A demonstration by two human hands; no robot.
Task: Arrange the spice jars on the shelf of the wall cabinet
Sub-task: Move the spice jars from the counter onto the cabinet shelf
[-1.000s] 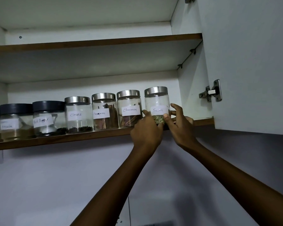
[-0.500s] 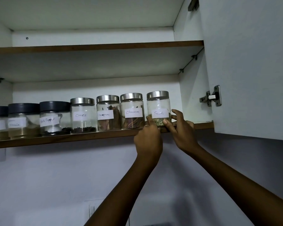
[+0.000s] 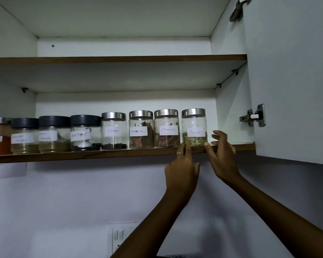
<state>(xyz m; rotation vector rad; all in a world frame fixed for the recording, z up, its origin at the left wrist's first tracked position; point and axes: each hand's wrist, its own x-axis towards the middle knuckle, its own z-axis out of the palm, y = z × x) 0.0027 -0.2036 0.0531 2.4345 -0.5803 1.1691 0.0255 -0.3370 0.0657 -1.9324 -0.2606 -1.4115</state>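
Several labelled spice jars stand in a row on the lower shelf (image 3: 82,155) of the open wall cabinet. The fennel jar (image 3: 194,125), steel-lidded, is the rightmost. Left of it stand two cinnamon jars (image 3: 167,128) (image 3: 141,129), a cloves jar (image 3: 114,130) and a black-lidded black pepper jar (image 3: 85,132). My left hand (image 3: 182,170) reaches up with straight fingertips at the fennel jar's lower left. My right hand (image 3: 222,157) has its thumb tip by the jar's lower right corner and its fingers spread apart beside the jar.
The open cabinet door (image 3: 291,81) with its hinge (image 3: 254,116) hangs close on the right. An upper shelf (image 3: 119,58) runs above the jars. More jars continue to the left edge. A wall switch (image 3: 119,237) sits below on the wall.
Both hands have loosened from around the fennel jar and sunk slightly to its base. The right fingers have spread away from it. The jar stays standing at the row's right end.
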